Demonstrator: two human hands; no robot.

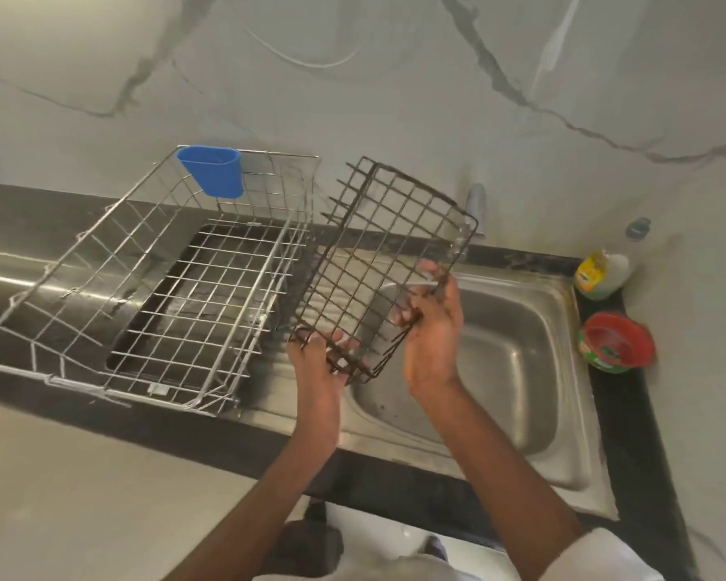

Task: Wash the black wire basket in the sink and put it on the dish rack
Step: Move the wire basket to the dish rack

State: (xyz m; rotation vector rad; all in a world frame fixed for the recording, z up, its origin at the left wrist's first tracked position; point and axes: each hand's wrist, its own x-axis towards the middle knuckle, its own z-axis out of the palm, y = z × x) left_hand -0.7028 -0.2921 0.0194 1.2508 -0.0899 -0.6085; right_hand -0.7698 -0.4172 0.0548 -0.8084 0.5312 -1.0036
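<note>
The single head-worn wide-angle view looks steeply down and forward from close above the steel sink [516,354] and chrome dish rack [152,283], taking in the marble wall [353,77] behind.

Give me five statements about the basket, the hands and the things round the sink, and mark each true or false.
1. Both hands hold the black wire basket. True: the left hand grips its near corner, the right hand its side.
2. The basket lies inside the dish rack. False: it is held tilted above the sink.
3. A blue cup hangs on the rack's far edge. True.
4. The red-lidded tub is left of the sink. False: it sits to the right.
5. The basket holds plates. False: nothing is in it.
</note>
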